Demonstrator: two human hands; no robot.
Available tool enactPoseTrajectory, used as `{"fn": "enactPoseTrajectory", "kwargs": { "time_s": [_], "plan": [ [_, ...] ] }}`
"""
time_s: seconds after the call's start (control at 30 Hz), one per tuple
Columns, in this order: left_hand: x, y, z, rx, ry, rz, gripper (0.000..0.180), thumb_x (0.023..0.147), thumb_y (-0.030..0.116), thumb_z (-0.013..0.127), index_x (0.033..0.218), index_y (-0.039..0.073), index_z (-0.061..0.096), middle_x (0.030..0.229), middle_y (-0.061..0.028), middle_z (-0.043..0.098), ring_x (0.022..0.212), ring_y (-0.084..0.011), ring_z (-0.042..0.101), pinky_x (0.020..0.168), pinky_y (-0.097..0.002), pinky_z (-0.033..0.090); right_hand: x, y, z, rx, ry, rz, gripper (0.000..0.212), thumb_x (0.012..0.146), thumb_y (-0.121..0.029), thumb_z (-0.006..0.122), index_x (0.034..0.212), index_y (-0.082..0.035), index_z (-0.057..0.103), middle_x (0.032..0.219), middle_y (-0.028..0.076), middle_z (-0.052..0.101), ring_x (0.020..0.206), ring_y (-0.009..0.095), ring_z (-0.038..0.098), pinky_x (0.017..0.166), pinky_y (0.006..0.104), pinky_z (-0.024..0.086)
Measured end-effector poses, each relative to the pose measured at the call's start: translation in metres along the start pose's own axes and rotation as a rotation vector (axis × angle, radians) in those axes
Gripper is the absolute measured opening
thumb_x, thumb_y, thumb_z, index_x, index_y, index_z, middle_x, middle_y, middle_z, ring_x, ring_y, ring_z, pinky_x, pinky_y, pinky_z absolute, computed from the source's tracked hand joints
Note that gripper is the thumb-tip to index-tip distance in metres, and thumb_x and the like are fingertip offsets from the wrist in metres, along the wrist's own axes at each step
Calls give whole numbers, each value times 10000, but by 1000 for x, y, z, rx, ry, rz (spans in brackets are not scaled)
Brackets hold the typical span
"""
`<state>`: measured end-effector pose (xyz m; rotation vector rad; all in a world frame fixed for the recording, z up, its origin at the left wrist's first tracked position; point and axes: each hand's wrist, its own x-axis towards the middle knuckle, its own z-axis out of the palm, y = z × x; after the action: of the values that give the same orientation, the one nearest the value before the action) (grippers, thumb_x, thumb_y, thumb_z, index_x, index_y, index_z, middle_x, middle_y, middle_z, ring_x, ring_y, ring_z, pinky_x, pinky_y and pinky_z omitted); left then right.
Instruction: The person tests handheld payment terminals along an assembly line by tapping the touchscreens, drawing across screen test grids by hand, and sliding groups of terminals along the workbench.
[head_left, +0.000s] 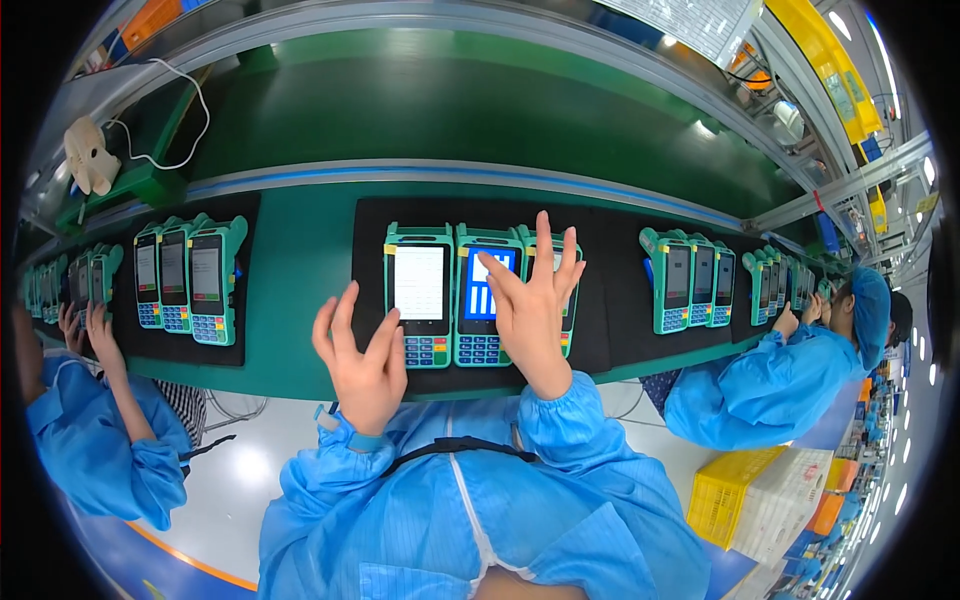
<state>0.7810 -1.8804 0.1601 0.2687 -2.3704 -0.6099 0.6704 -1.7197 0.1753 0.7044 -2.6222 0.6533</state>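
Note:
Three green handheld payment terminals lie side by side on a black mat in front of me. The left terminal (pixel 420 290) shows a white screen with lines of text. On the middle terminal (pixel 480 345) the screen is blue with white blocks. My right hand (pixel 535 325) is spread above it, thumb over the blue screen; whether it touches the glass I cannot tell. That hand mostly covers the right terminal (pixel 567 335). My left hand (pixel 362 365), fingers apart and holding nothing, is beside the lower left corner of the left terminal.
More terminals (pixel 210 290) rest to the left, and another group (pixel 690 285) to the right. Co-workers in blue sit on both sides, one with hands (pixel 95 335) at the left bench. A metal rail (pixel 450 178) edges a green belt (pixel 430 110) beyond the mat. Yellow crate (pixel 725 495) stands lower right.

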Motion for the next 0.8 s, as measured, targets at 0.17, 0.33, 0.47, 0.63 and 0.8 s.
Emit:
{"fn": "enactPoseTrajectory", "kwargs": {
  "time_s": [0.17,0.33,0.47,0.63,0.8],
  "plan": [
    [-20,-30,4,-298,19,-190,82,786,-28,647,866,-10,647,872,-131,598,784,-285,591,730,-379,473,-18,-1,-4,-16,-105,-3,232,881,-103,611,1046,-214,730,1517,178,248,1407,477,80,1073,672,20],
    [-26,-36,14,-307,-13,-82,58,790,-11,647,764,2,597,748,-111,576,700,-284,561,639,-380,427,-25,-4,-12,33,-98,13,217,883,-116,610,1041,-205,729,1520,178,244,1402,492,85,1066,682,30],
    [-24,-37,14,-238,-75,-19,63,796,28,636,760,10,588,769,-110,574,706,-284,550,646,-370,406,-4,1,-13,-21,-18,47,211,884,-122,608,1042,-195,727,1516,180,251,1400,493,101,1062,686,71],
    [-26,-40,13,-259,-92,38,150,769,98,675,844,-6,596,820,-131,579,742,-301,552,665,-387,411,-20,4,-13,-53,-72,55,222,881,-111,609,1043,-202,730,1510,178,267,1406,485,90,1071,672,55],
    [-23,-36,9,-192,-101,118,387,707,221,764,951,-32,602,857,-145,595,764,-292,568,672,-385,415,-22,-7,-14,70,-18,1,240,859,-73,626,1049,-179,726,1505,200,272,1404,484,99,1089,629,113]
  ]
}}
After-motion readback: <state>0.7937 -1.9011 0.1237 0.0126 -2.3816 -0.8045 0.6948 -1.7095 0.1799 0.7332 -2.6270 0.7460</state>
